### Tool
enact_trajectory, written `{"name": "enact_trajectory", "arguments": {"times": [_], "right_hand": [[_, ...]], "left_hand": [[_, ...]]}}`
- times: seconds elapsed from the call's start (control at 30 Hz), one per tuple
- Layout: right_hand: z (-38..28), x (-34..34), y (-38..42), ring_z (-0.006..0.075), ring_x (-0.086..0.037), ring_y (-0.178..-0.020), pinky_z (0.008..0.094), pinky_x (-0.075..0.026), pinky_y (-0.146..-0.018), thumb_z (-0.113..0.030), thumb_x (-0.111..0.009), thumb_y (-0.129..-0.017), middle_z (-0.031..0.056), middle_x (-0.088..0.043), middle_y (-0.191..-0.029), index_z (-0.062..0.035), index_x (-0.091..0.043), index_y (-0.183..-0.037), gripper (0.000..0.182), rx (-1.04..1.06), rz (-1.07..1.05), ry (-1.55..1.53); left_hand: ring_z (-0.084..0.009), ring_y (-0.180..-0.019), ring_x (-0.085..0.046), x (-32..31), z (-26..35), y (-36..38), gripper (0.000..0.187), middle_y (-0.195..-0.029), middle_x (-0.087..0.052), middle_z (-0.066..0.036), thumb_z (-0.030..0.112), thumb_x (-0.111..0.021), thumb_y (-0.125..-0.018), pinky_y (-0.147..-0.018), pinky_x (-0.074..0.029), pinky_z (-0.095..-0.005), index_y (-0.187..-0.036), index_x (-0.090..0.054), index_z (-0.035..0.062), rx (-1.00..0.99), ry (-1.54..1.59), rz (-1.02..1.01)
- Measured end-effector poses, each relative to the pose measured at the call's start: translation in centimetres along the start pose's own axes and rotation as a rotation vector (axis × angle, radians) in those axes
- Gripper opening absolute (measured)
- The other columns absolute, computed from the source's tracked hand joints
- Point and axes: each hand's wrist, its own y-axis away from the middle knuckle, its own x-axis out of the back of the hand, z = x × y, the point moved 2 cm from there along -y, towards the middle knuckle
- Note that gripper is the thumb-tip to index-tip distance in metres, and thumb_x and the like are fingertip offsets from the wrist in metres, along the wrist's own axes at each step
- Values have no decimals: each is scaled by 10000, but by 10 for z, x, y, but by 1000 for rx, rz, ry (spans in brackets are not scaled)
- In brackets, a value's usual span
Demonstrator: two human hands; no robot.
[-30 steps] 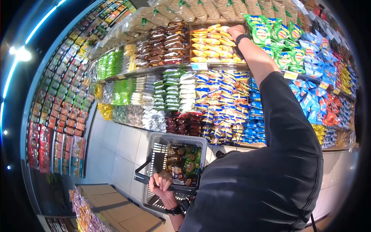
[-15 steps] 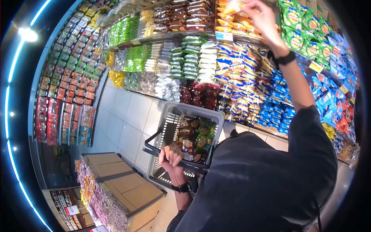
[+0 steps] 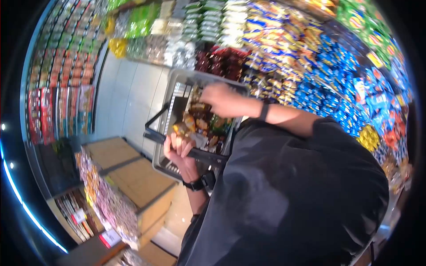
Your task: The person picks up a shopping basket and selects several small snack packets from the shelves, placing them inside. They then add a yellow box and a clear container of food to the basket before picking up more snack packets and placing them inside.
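My left hand [image 3: 179,148] is closed around the black handle [image 3: 206,156] of a grey shopping basket [image 3: 160,148]. My right hand [image 3: 228,101] is over the basket's opening, smeared by motion, so its fingers cannot be made out. Below it, inside the basket, an orange-yellow snack packet [image 3: 187,122] shows near my left hand, apart from the blurred right one. Other brown and green snack packets [image 3: 217,122] lie in the basket, partly hidden by my right hand and the handle.
Shelves of bagged snacks run along the far side, with blue packets [image 3: 330,66] and yellow-and-blue packets [image 3: 270,37]. A cardboard display [image 3: 137,179] with wrapped sweets [image 3: 106,197] stands at lower left. Tiled floor [image 3: 131,91] lies left of the basket.
My right hand has come down from the orange packets on the upper shelf to above the basket. An orange-yellow packet now shows in the basket. My left hand keeps hold of the handle.
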Motion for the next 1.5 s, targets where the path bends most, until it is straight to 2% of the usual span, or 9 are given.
{"name": "enact_trajectory", "arguments": {"times": [0.1, 0.2, 0.5, 0.63, 0.67, 0.8, 1.1, 1.33, 1.5], "right_hand": [[24, 14, 29, 404, -387, -1258, 522, -335, -993, -144, -720, -722, 193, -442, -1348, -15, -467, -1273, 620, -333, 163, 358], [51, 3, 28, 434, -613, -1011, 514, -492, -839, -183, -737, -761, 273, -627, -1043, 31, -488, -1224, 568, -688, -251, -138], [-55, -55, -31, 434, -656, -709, 480, -546, -660, 7, -609, -748, 280, -640, -734, 93, -580, -849, 136, -433, -308, 3], [-59, -82, -33, 388, -691, -726, 433, -572, -625, 20, -635, -691, 254, -658, -716, 95, -577, -887, 218, -450, -350, -15], [-64, -80, -30, 385, -687, -712, 436, -564, -603, 17, -626, -691, 243, -652, -696, 88, -575, -877, 205, -449, -367, 56], [-61, -127, -35, 374, -681, -687, 437, -551, -581, 13, -634, -662, 233, -635, -654, 102, -547, -898, 266, -408, -385, 33], [-73, -160, -79, 381, -691, -719, 440, -575, -645, -3, -637, -675, 256, -660, -747, 108, -575, -901, 259, -515, -442, 70], [-16, -174, -52, 403, -660, -733, 491, -523, -645, -90, -671, -787, 234, -649, -752, 66, -562, -899, 221, -604, -331, 63], [32, -172, -12, 398, -664, -863, 483, -532, -727, -140, -694, -789, 231, -668, -870, 57, -588, -949, 275, -856, -541, -160]], "left_hand": [[-40, -348, -264, 5, 4, 10, 443, -450, -290, 49, 194, -460, -975, -358, -358, -186, -561, -310, 141, -1, 67, -50], [-43, -336, -255, 8, 7, 18, 443, -436, -289, 45, 191, -480, -961, -357, -361, -190, -555, -313, 132, -14, 20, -50], [-38, -329, -293, 69, 141, 127, 402, -466, -303, 49, 185, -462, -1005, -300, -293, -199, -628, -335, 136, -157, -4, 86], [-56, -337, -259, 91, 155, 143, 387, -473, -277, 46, 211, -460, -1004, -308, -220, -199, -641, -344, 139, -254, -34, 423], [-65, -332, -234, 90, 157, 145, 384, -465, -273, 48, 198, -459, -997, -302, -209, -207, -637, -338, 138, -192, 9, 136], [-76, -327, -250, 94, 178, 141, 366, -468, -285, 32, 170, -436, -1001, -307, -265, -214, -650, -344, 128, -257, -134, 444], [-67, -349, -198, 154, 260, 126, 323, -477, -259, 26, 148, -457, -973, -305, -219, -211, -663, -370, 113, -13, -6, 482], [-66, -355, -177, 137, 253, 50, 339, -462, -247, 26, 160, -438, -975, -310, -202, -203, -654, -333, 123, 52, -226, 472], [-68, -344, -166, 125, 234, -6, 366, -459, -230, 26, 191, -475, -968, -319, -214, -208, -639, -323, 139, 243, -120, 314]]}}
